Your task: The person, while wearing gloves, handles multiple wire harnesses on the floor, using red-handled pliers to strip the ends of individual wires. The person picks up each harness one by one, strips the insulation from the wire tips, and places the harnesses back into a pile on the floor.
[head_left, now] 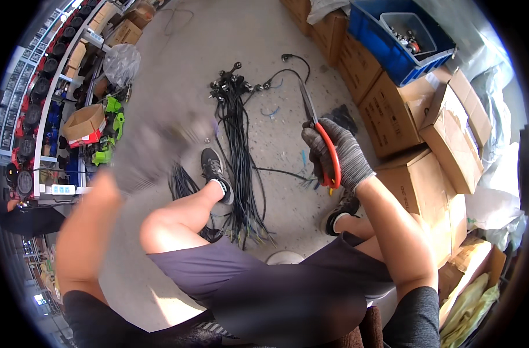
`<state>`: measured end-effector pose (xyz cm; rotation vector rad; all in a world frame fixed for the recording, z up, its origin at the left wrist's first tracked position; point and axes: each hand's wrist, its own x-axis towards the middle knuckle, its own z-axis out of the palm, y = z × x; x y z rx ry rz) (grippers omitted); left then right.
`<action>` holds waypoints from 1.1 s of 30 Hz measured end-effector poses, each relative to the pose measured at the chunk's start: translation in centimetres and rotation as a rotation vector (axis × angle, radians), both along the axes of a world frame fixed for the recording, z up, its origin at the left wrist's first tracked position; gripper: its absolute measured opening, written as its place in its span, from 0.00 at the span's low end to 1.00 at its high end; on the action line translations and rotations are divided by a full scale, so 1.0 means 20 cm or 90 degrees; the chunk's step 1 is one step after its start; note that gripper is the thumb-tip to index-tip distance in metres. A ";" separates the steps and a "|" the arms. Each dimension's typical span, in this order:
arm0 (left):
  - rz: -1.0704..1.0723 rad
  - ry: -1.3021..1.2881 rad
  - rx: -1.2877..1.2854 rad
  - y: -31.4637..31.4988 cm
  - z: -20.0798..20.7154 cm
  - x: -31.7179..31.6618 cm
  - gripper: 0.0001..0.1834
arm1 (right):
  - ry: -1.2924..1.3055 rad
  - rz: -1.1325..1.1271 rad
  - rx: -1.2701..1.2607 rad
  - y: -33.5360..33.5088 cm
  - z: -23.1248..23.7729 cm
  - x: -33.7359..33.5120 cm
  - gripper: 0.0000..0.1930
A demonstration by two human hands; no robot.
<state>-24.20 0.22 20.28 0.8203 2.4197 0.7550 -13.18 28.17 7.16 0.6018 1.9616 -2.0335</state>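
Note:
My right hand [347, 152], in a grey knit glove, is closed round scissors [327, 136] with red handles, their long blades pointing away from me. My left hand [154, 148] is smeared by motion at the left, so its fingers and anything in them cannot be made out. Between my feet a long bundle of black power cords [236, 151] lies on the floor, plug ends [232, 84] at the far side and bare coloured wire ends near me. A second bundle of black cords [186, 188] lies partly hidden behind my left leg.
Cardboard boxes [392, 110] line the right side, with a blue crate [386, 40] on top. Shelving at the left holds green tools [116, 124] and an open carton [84, 123]. Wire scraps [270, 112] and a dark plastic bag [341, 118] lie on the floor.

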 end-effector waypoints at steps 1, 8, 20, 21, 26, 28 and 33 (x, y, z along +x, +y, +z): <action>-0.073 -0.063 -0.022 -0.04 -0.23 0.06 0.16 | 0.002 0.003 -0.006 -0.01 0.02 0.00 0.18; -0.544 -0.244 -0.265 -0.32 -1.95 0.53 0.16 | 0.051 -0.026 -0.014 0.02 0.09 -0.04 0.20; -0.266 -0.220 0.005 -0.05 -2.87 0.63 0.14 | 0.114 -0.108 0.131 0.32 0.06 -0.09 0.18; -0.145 -0.180 -0.146 0.38 -2.59 0.56 0.14 | 0.077 -0.138 0.163 0.40 0.01 -0.01 0.18; 0.083 -0.106 -0.046 0.70 -2.69 0.23 0.14 | 0.104 0.007 0.529 0.47 -0.09 0.00 0.16; 0.081 -0.109 -0.091 0.74 -2.72 0.22 0.14 | 0.058 0.056 0.610 0.46 -0.04 -0.02 0.17; -0.233 0.001 -0.238 0.79 -2.47 0.22 0.17 | 0.037 0.053 0.578 0.53 -0.06 -0.02 0.19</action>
